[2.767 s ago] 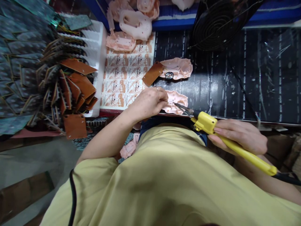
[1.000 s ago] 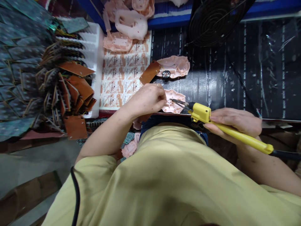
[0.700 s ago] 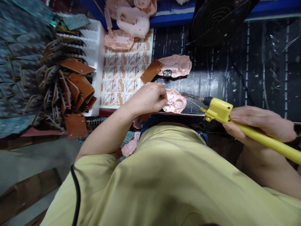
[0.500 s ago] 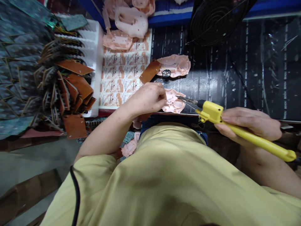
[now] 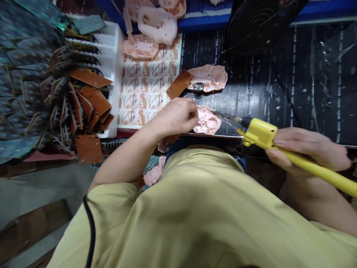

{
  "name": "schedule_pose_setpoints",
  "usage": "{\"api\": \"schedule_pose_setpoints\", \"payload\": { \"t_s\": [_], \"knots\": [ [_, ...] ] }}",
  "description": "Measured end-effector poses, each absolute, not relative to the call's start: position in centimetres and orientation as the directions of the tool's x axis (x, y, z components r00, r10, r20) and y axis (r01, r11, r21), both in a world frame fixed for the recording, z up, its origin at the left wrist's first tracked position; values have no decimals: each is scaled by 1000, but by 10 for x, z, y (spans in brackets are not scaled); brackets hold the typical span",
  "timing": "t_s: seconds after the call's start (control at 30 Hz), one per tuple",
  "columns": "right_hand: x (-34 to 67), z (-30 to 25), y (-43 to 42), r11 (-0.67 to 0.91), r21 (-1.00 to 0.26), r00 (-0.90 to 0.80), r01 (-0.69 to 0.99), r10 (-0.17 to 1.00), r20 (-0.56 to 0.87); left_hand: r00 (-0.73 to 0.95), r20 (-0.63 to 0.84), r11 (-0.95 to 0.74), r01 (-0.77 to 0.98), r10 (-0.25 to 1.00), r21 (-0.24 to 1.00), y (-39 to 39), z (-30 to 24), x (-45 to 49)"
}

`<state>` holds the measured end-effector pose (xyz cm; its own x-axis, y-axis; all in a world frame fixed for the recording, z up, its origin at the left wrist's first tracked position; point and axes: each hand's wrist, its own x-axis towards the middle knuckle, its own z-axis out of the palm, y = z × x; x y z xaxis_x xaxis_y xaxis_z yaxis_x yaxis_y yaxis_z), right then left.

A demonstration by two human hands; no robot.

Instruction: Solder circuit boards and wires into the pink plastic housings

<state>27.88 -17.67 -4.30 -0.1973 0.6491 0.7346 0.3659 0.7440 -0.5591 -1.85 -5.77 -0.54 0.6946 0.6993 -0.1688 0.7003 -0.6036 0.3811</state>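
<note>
My right hand (image 5: 309, 147) is wrapped round the handle of a yellow soldering iron (image 5: 260, 134) with a solder feed at its front. Its thin tip, smeared by motion, points left and lies just right of a pink plastic shell half (image 5: 208, 121). That shell lies at the bench's near edge, its inner side up. My left hand (image 5: 180, 115) has its fingers closed at the shell's left end, which they hide. Just beyond lies a second pink shell half (image 5: 212, 78), with a small round speaker (image 5: 198, 87) and a brown circuit board (image 5: 179, 84) against it.
At the left a white foam tray (image 5: 113, 82) holds several upright circuit boards (image 5: 93, 102). Pink shells (image 5: 157, 24) are piled at the back, by printed sheets (image 5: 136, 89) on the black bench top (image 5: 259, 82). A black fan (image 5: 262, 26) stands at the back.
My right hand has drawn the soldering iron to the right, so its tip has come away from over the near shell. My left hand keeps its place on the shell.
</note>
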Motion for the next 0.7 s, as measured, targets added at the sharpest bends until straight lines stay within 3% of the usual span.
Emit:
{"api": "schedule_pose_setpoints", "payload": {
  "t_s": [0.17, 0.33, 0.47, 0.63, 0.7],
  "knots": [
    [281, -58, -184, 693, -553, -91, 463, 658, 748, 697, -152, -609, 695, 701, 382, -57, -8, -19],
    [279, -71, -188, 507, -533, 39, 678, 698, 715, 699, -137, -616, 693, 702, 376, -59, -8, -18],
    [279, -74, -189, 527, -499, 35, 688, 663, 748, 704, -127, -630, 690, 699, 357, -62, -8, -21],
    [280, -76, -192, 484, -525, 83, 700, 676, 732, 759, 80, -728, 583, 647, 361, -63, -15, -40],
    [282, -78, -195, 439, -533, 133, 723, 669, 731, 810, 83, -776, 520, 581, 358, -65, -25, -46]
  ]
}}
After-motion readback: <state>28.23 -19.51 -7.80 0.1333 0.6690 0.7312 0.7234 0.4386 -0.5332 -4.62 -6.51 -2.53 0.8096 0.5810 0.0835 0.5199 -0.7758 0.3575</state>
